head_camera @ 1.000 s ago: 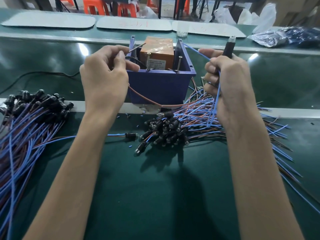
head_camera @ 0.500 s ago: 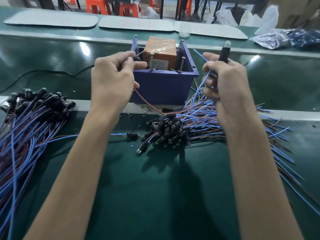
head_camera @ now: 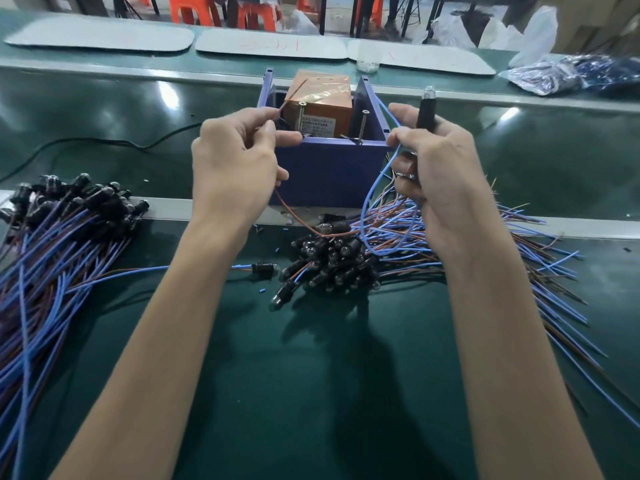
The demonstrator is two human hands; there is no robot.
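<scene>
Glossy green workbench (head_camera: 277, 393) (glare spots), grey mats (head_camera: 100, 38) beyond, orange stools (head_camera: 194, 12) behind

Nothing could be read. A white label (head_camera: 318, 125) on the orange box (head_camera: 320, 93) carried lines of print too small and blurred to make out. Faint red marks (head_camera: 270, 46) on a white mat (head_camera: 225, 46) were illegible too.
</scene>
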